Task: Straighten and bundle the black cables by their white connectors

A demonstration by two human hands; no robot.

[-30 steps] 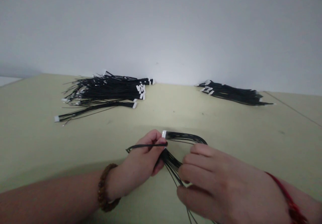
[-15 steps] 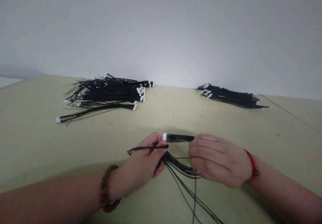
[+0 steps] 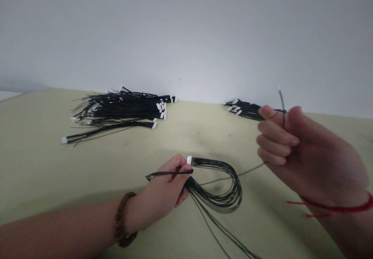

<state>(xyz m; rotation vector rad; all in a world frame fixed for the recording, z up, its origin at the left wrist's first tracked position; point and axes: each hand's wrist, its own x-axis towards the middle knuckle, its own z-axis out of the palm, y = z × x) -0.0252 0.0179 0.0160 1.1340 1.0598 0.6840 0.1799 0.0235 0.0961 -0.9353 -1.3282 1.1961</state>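
My left hand [image 3: 166, 187] rests on the table [image 3: 35, 166] and pinches a black wire harness [image 3: 221, 191] just behind its white connector [image 3: 189, 160]; a beaded bracelet sits on that wrist. The harness wires loop to the right and trail toward the near edge. My right hand [image 3: 294, 150], with a red string at the wrist, is raised above the table to the right. Its fingers are closed on a single thin wire [image 3: 282, 107], whose tip sticks up above the fist while the rest runs down toward the loop.
A large pile of black harnesses with white connectors [image 3: 122, 109] lies at the back left of the yellow-green table. A smaller pile [image 3: 244, 109] lies at the back right, partly behind my right hand. A plain pale wall rises behind.
My right hand left the loop beside the connector and rose up and to the right, drawing one thin wire out with it. The left hand kept its place and grip.
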